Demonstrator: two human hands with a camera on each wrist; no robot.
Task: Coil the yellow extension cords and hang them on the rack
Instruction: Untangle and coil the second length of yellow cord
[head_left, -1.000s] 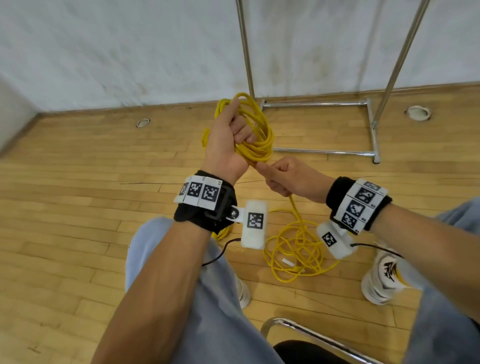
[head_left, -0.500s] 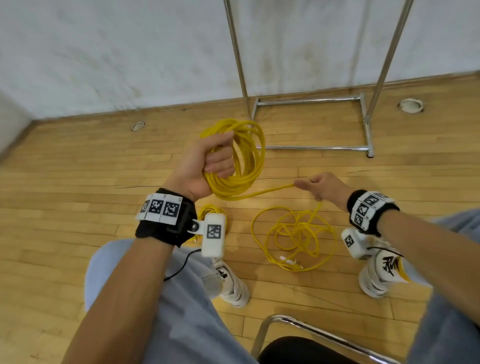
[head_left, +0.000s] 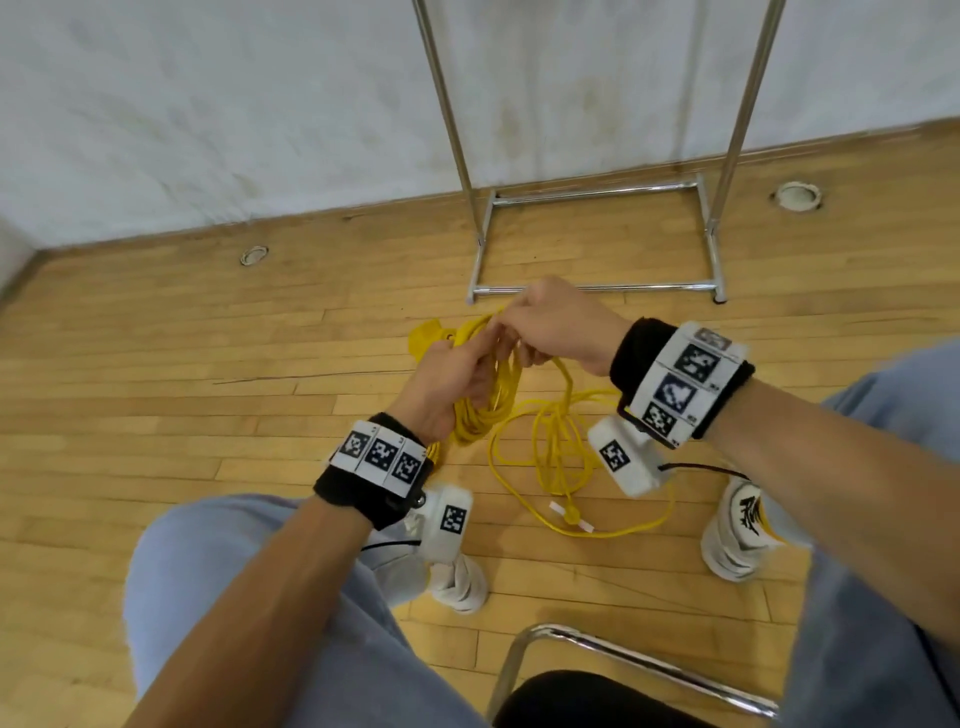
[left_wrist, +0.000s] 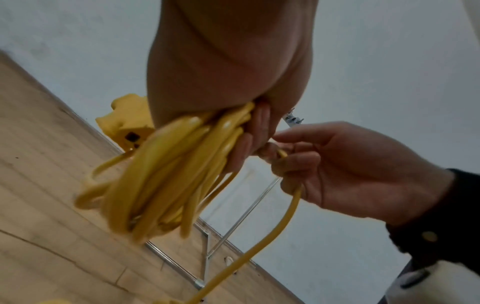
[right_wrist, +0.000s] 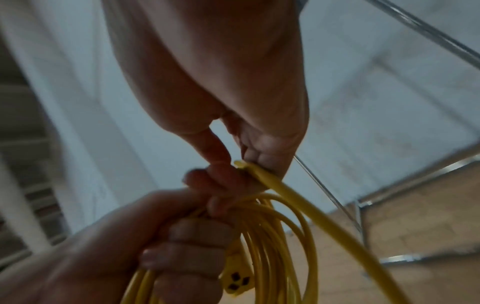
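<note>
A coil of yellow extension cord (head_left: 480, 415) hangs from my left hand (head_left: 465, 371), which grips its several loops in a fist. The cord's yellow socket end (head_left: 428, 332) sticks out beyond that hand, and shows again in the right wrist view as the socket (right_wrist: 236, 281). My right hand (head_left: 519, 332) meets the left hand's fingers and pinches a single strand (left_wrist: 285, 205) that runs down to loose cord (head_left: 561, 457) lying tangled on the floor. The chrome rack (head_left: 597, 286) stands behind, near the wall.
I sit on a chrome-framed chair (head_left: 623, 660), knees apart, white shoes (head_left: 457, 582) on the wooden floor either side of the loose cord. Two round floor fittings (head_left: 254, 254) lie near the white wall. The rack's two uprights rise out of view.
My right hand, stretched out to the right half a second ago, has come back to the left hand with a length of cord. The coil now hangs lower.
</note>
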